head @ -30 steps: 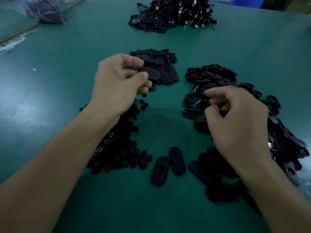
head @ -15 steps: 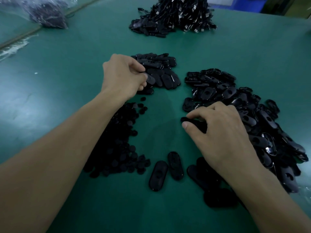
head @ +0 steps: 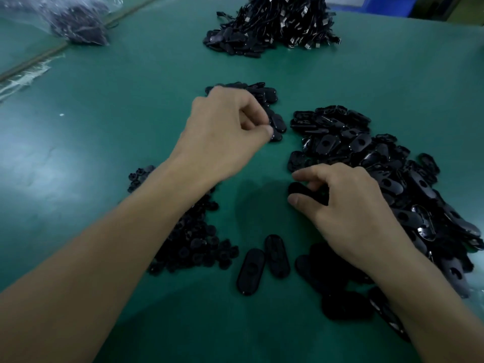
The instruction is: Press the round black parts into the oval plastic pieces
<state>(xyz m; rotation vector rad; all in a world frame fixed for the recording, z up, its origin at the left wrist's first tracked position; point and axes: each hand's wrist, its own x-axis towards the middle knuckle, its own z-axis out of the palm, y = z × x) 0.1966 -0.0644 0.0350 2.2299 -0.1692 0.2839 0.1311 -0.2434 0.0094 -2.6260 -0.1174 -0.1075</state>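
Right hand [head: 348, 213], right of centre, fingers curled, thumb and forefinger pinched one dark oval piece [head: 301, 191] low against the worktop [head: 131, 127]. That piece sat at the near-left edge of the big oval pile [head: 379, 158], which ran from centre right down to the lower right of the frame. Whether a round part was in it could not be told, too dark.

Left hand [head: 225, 132], centre frame, fingers curled in, thumb and forefinger tips pinched an edge oval [head: 278, 129] at the near side of the small oval heap [head: 264, 98] just above it. The left forearm crossed over the round black parts [head: 193, 239], a loose heap in the lower-left-of-centre area.

Two loose ovals [head: 250, 271] lay side by side at lower centre, just touching, between the round parts and the right forearm. More dark ovals [head: 340, 305] lay under the right wrist, blurred.

Upper centre: cable pile [head: 275, 24] with metal plugs. Upper left: clear plastic bag [head: 73, 22] of dark parts. Worktop green.
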